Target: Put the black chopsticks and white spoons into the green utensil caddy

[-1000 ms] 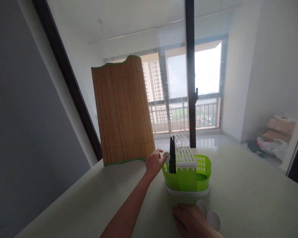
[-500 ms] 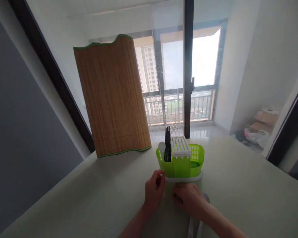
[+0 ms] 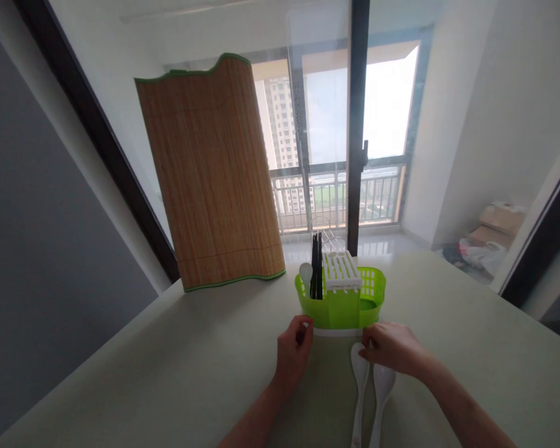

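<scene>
A bright green utensil holder (image 3: 344, 310) with a white base stands on the table. In its left section are a white spoon (image 3: 306, 272) and several black chopsticks (image 3: 316, 267); a white slotted rack (image 3: 341, 270) tops its middle. My left hand (image 3: 295, 343) is closed, its fingertips at the holder's front left corner. My right hand (image 3: 394, 345) is closed in a pinch by the base's front right; what is in its fingers, if anything, is hidden. Below it lie a long white spoon (image 3: 359, 382), whose bowl its thumb overlaps, and a wider white serving spoon (image 3: 382, 389).
A bamboo mat (image 3: 212, 180) with green edging stands upright at the back left of the pale table (image 3: 168, 367). Behind the table is a glass door with a dark frame (image 3: 357, 93). Boxes and bags (image 3: 488, 246) lie on the floor at the right.
My right hand has moved right, from in front of the holder's middle to its front right, uncovering the two spoons. My left hand stays by the holder's left corner.
</scene>
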`<action>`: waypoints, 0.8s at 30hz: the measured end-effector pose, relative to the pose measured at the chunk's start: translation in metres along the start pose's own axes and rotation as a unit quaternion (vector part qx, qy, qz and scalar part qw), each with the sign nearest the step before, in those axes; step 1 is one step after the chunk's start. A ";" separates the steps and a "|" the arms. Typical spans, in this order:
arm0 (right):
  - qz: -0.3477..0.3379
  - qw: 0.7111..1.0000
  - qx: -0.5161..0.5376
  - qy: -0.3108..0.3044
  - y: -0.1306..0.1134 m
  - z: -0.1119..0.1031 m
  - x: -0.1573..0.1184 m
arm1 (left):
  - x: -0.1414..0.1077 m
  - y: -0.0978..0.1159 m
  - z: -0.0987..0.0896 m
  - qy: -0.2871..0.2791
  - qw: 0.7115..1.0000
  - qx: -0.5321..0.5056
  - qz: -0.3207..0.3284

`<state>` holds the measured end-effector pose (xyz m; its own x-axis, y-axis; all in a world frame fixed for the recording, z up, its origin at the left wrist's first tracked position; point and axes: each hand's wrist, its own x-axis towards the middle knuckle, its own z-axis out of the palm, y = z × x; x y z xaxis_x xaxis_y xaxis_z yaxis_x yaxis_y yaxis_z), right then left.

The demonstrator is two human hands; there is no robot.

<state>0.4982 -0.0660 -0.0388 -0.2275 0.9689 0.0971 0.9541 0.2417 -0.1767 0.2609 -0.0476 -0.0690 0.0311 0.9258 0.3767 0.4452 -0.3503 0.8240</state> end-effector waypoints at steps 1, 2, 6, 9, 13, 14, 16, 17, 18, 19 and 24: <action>-0.005 1.000 0.003 0.003 -0.003 0.002 0.001 | 0.000 0.001 0.000 -0.001 1.000 -0.002 0.001; -0.009 1.000 0.006 0.008 -0.006 0.004 0.001 | -0.001 0.002 0.001 -0.001 1.000 -0.007 0.002; -0.027 0.998 0.027 0.047 -0.023 0.007 0.003 | -0.006 0.011 0.002 -0.022 0.999 -0.042 0.000; -0.046 0.993 0.057 0.089 -0.037 0.007 0.002 | -0.012 0.020 0.004 -0.068 0.995 -0.069 0.010; -0.120 0.958 0.139 0.220 -0.048 0.008 -0.002 | -0.018 0.028 0.004 -0.102 0.992 -0.070 0.038; -0.139 0.946 0.158 0.246 -0.049 0.008 -0.003 | -0.018 0.029 0.003 -0.099 0.992 -0.067 0.040; -0.165 0.930 0.189 0.269 -0.051 0.009 -0.005 | -0.018 0.032 -0.002 -0.092 0.993 -0.052 0.047; -0.172 0.924 0.206 0.273 -0.052 0.009 -0.006 | -0.016 0.034 -0.006 -0.087 0.994 -0.037 0.058; -0.175 0.918 0.222 0.278 -0.053 0.010 -0.007 | -0.014 0.036 -0.012 -0.077 0.994 -0.017 0.073; -0.177 0.912 0.237 0.284 -0.054 0.011 -0.008 | -0.012 0.040 -0.019 -0.060 0.994 0.006 0.091; -0.196 0.893 0.244 0.323 -0.058 0.020 -0.007 | 0.019 0.075 -0.066 0.166 0.959 0.142 0.181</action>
<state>0.4404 -0.0859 -0.0488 -0.2159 0.6104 0.7621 0.5910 0.7030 -0.3956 0.2357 -0.0658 0.0280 -0.0353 0.6378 0.7694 0.6855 -0.5447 0.4830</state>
